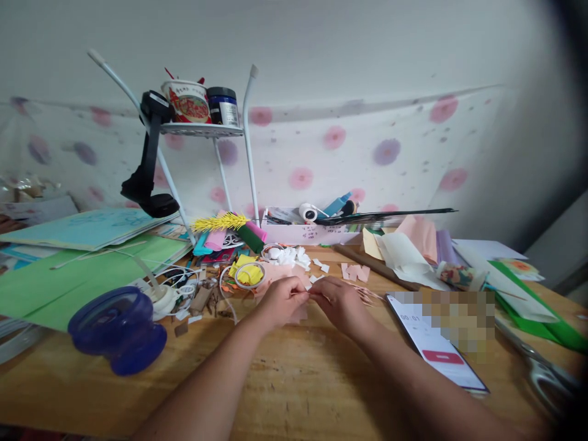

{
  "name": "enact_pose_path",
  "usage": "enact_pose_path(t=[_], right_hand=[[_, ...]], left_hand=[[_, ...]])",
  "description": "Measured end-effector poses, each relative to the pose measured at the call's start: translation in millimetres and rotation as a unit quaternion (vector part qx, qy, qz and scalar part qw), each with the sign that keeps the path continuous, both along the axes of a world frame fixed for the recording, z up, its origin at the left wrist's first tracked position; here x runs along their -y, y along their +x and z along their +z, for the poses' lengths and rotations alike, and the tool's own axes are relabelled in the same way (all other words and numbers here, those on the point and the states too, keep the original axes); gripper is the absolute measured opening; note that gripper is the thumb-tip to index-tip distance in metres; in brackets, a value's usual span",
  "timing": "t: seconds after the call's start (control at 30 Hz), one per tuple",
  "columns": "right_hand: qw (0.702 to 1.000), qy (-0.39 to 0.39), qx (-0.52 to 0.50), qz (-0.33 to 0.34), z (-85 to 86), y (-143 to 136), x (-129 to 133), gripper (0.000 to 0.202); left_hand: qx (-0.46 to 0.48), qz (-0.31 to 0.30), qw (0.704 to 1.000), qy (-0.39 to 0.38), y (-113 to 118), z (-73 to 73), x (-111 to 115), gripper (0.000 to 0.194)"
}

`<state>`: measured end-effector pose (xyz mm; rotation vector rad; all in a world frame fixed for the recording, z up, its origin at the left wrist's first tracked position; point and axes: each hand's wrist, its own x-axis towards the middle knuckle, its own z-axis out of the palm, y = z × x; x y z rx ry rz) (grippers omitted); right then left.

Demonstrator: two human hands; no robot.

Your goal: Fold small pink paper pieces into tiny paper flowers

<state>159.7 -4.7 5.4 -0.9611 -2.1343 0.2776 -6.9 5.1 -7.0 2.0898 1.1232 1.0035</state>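
Left hand (pixel 285 296) and right hand (pixel 339 301) both have the grip pressed together, practically meeting over the desk (pixel 294 383). Can't tell what's pinched, too tiny. Pink paper (pixel 272 274) lies right by the left, phone (pixel 425 343) off right.

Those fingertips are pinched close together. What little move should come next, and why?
Perhaps a slight twist: the left hand and right hand meet in a pinch, seemingly on something too small to identify, and thin pink strips lie beside the right hand.
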Motion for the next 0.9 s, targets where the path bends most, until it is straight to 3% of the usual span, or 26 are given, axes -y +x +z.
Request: enact_pose_path(t=[0.17, 0.23, 0.4, 0.47, 0.57, 0.7, 0.9], right_hand=[[0.989, -0.137, -0.054, 0.002, -1.7, 1.9, -6.1, 0.010], [0.992, -0.118, -0.045, 0.001, -2.2, 2.2, -6.0, 0.009], [0.999, 0.027, 0.022, 0.004, 0.3, 1.2, 1.0, 0.012], [0.997, 0.056, 0.050, 0.006, 1.9, 0.6, 3.3, 0.014], [0.996, 0.061, 0.060, 0.007, 2.9, 0.5, 3.7, 0.015], [1.000, 0.007, 0.019, 0.023, 2.4, 0.7, 1.5, 0.013], [1.000, -0.007, -0.005, -0.011, 3.0, 1.5, 0.7, 0.010]], left_hand=[[-0.070, 0.033, 0.990, 0.114, 0.4, 10.1, 3.0, 0.021], [-0.051, 0.020, 0.994, 0.091, 0.6, 10.8, 4.4, 0.021], [0.050, -0.076, 0.992, -0.083, 1.4, 6.1, 6.0, 0.032], [0.050, -0.078, 0.990, -0.110, 1.5, 3.8, 4.9, 0.033], [0.026, -0.038, 0.996, -0.073, 0.8, 0.4, 1.5, 0.024], [0.001, 0.002, 1.000, -0.005, -0.8, -1.1, -1.5, 0.014], [-0.028, -0.014, 0.999, 0.039, -2.2, 7.7, 3.4, 0.018]])
